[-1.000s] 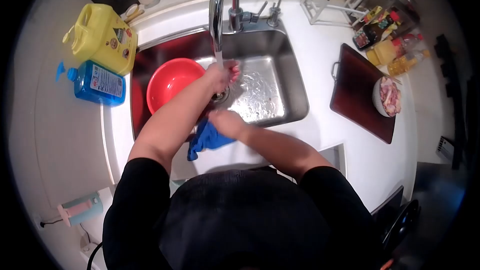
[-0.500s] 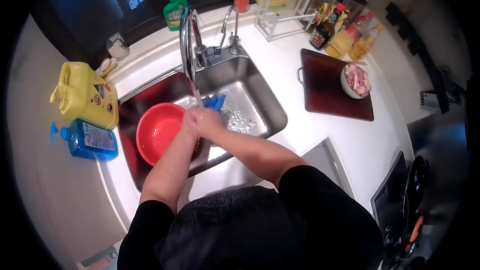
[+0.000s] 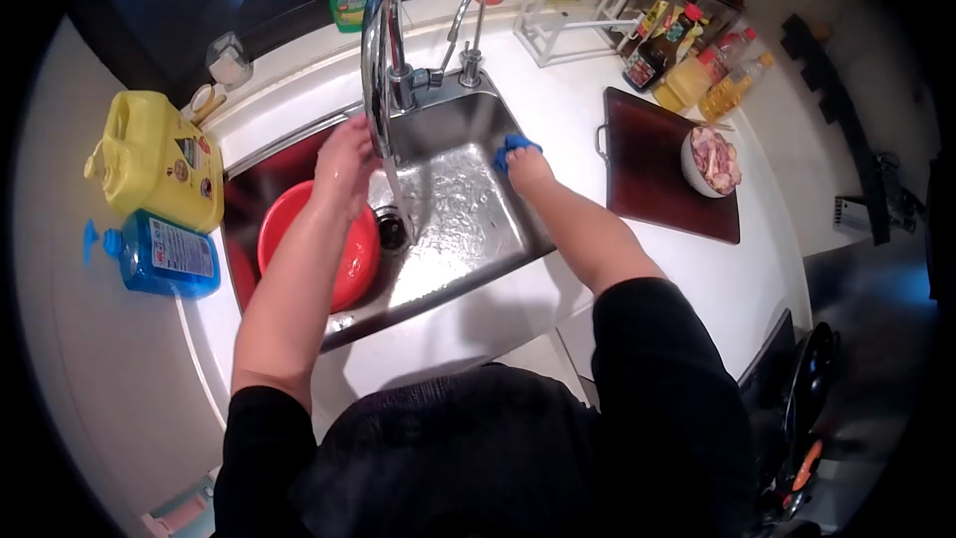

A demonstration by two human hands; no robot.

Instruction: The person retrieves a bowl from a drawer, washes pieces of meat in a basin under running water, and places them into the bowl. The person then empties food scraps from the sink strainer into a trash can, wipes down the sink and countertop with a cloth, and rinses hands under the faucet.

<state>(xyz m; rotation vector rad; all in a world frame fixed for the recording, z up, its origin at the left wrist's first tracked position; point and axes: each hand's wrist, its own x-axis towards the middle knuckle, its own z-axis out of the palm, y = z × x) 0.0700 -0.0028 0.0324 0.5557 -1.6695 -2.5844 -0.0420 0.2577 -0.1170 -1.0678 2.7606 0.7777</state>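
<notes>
My right hand (image 3: 530, 169) is closed on a blue cloth (image 3: 515, 147) at the right rim of the steel sink (image 3: 463, 189). Beside the chrome faucet (image 3: 376, 70), my left hand (image 3: 345, 161) is raised with its fingers loosely stretched upward, close to the spout; whether they touch it cannot be made out. Water runs from the spout toward the drain (image 3: 390, 229). A red basin (image 3: 358, 264) sits in the sink's left part, partly hidden under my left forearm.
A yellow jug (image 3: 164, 164) and a blue pump bottle (image 3: 171, 254) stand left of the sink. On the right counter lies a dark cutting board (image 3: 647, 164) with a bowl of raw meat (image 3: 713, 161). A white rack (image 3: 573, 10) and several sauce bottles (image 3: 662, 55) stand behind.
My hands have moved apart from under the water: the left up beside the spout, the right to the sink's right rim. The blue cloth has gone from the sink into my right hand.
</notes>
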